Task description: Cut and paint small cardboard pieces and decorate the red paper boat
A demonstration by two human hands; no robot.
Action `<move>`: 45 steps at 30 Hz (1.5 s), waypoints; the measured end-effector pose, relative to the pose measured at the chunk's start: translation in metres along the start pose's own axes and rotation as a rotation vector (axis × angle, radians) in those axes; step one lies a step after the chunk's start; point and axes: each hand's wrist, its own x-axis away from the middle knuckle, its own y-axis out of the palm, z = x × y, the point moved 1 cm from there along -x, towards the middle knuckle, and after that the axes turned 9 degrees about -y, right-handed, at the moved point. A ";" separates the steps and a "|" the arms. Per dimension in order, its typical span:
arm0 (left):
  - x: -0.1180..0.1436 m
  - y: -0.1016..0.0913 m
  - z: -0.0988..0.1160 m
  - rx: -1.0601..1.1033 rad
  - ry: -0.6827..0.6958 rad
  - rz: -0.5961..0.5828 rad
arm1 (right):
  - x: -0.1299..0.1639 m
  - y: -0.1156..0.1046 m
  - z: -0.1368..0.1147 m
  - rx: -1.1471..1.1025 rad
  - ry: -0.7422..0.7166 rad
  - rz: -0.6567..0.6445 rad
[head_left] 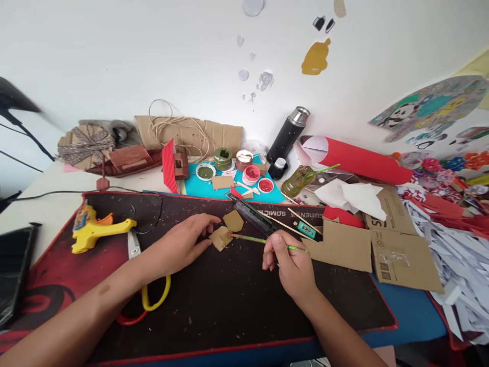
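Observation:
My right hand (292, 262) pinches a green-handled paintbrush (250, 238). Its brown tip rests on a small pentagon-shaped cardboard piece (220, 239) lying on the dark mat. To the left of that piece is my left hand (187, 239), thumb and fingers apart, the thumb at the cardboard's edge. A second cut cardboard pentagon (234, 221) lies just beyond the first. Behind them, opened paint pots stand on a blue sheet: green (223, 159), brown (244, 160) and red (251, 175). Lids smeared with green (206, 172) and red paint (266, 185) lie beside them.
Scissors (156, 296) lie under my left forearm, near a yellow glue gun (101, 232). A black utility knife (252, 214) rests beyond the pieces. A jar of murky water (298, 181), a black flask (288, 133) and flat cardboard (344, 245) are to the right.

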 end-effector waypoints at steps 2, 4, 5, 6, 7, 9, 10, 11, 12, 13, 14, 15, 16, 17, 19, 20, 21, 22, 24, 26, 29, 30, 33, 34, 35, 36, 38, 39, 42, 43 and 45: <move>0.002 0.001 0.006 -0.020 -0.012 0.003 | 0.000 0.002 0.000 0.002 -0.007 -0.004; 0.004 0.005 0.012 -0.092 0.024 0.024 | 0.001 0.003 0.000 0.000 0.000 0.001; 0.005 0.007 0.015 -0.143 0.048 0.046 | 0.002 0.002 0.000 0.000 0.005 0.005; 0.006 0.010 0.017 -0.197 0.066 0.075 | 0.003 0.002 0.000 0.000 0.011 0.009; 0.006 0.014 0.018 -0.249 0.075 0.106 | 0.003 0.002 0.000 -0.003 0.016 0.012; 0.007 0.018 0.019 -0.326 0.068 0.155 | 0.004 0.001 0.000 -0.012 0.021 0.015; 0.007 0.019 0.019 -0.348 0.060 0.167 | 0.004 0.001 0.000 -0.017 0.022 0.015; 0.007 0.020 0.018 -0.359 0.052 0.170 | 0.004 0.001 0.000 -0.023 0.022 0.015; 0.007 0.019 0.017 -0.360 0.046 0.165 | 0.005 0.000 0.000 -0.029 0.021 0.013; 0.008 0.018 0.016 -0.354 0.043 0.152 | 0.005 0.000 0.000 -0.034 0.020 0.013; 0.008 0.016 0.015 -0.343 0.042 0.136 | 0.006 0.000 0.000 -0.038 0.020 0.010; 0.008 0.013 0.014 -0.330 0.042 0.117 | 0.007 0.000 0.000 -0.042 0.022 0.008; 0.008 0.011 0.012 -0.319 0.042 0.094 | 0.009 0.000 0.000 -0.045 0.024 0.006; 0.009 0.008 0.011 -0.310 0.041 0.068 | 0.011 0.000 0.000 -0.048 0.028 0.006; 0.009 0.003 0.009 -0.301 0.041 0.013 | 0.014 0.000 0.000 -0.056 0.042 0.009; 0.009 0.001 0.008 -0.297 0.042 -0.012 | 0.015 0.000 0.000 -0.059 0.050 0.013; 0.009 -0.001 0.007 -0.290 0.044 -0.029 | 0.016 0.001 0.001 -0.061 0.055 0.017; 0.009 -0.003 0.006 -0.281 0.047 -0.040 | 0.016 0.002 0.001 -0.061 0.057 0.019; 0.009 -0.006 0.006 -0.257 0.049 -0.053 | 0.014 0.006 0.001 -0.055 0.047 0.017; 0.009 -0.008 0.005 -0.236 0.046 -0.063 | 0.011 0.010 0.000 -0.044 0.020 0.004; 0.009 -0.009 0.004 -0.204 0.039 -0.061 | 0.007 0.014 0.000 -0.021 -0.017 -0.021; 0.009 -0.009 0.004 -0.193 0.037 -0.055 | 0.008 0.014 -0.001 -0.017 -0.021 -0.029; 0.008 -0.007 0.003 -0.182 0.031 -0.042 | 0.013 0.010 -0.002 -0.036 -0.006 -0.036; 0.008 -0.007 0.002 -0.185 0.028 -0.040 | 0.015 0.008 -0.002 -0.049 0.006 -0.033; 0.008 -0.007 0.002 -0.190 0.025 -0.039 | 0.017 0.006 -0.002 -0.063 0.020 -0.030; 0.008 -0.007 0.002 -0.194 0.022 -0.041 | 0.019 0.004 -0.002 -0.075 0.034 -0.026; 0.008 -0.008 0.003 -0.198 0.024 -0.052 | 0.020 0.002 -0.002 -0.091 0.051 -0.018; 0.008 -0.008 0.003 -0.198 0.027 -0.056 | 0.020 0.002 -0.002 -0.092 0.054 -0.012; 0.009 -0.009 0.004 -0.187 0.043 -0.054 | 0.012 0.007 -0.001 -0.089 0.058 0.004; 0.009 -0.009 0.004 -0.182 0.046 -0.048 | 0.009 0.009 -0.001 -0.089 0.058 0.004; 0.009 -0.009 0.004 -0.177 0.049 -0.043 | 0.004 0.015 0.000 -0.087 0.053 -0.005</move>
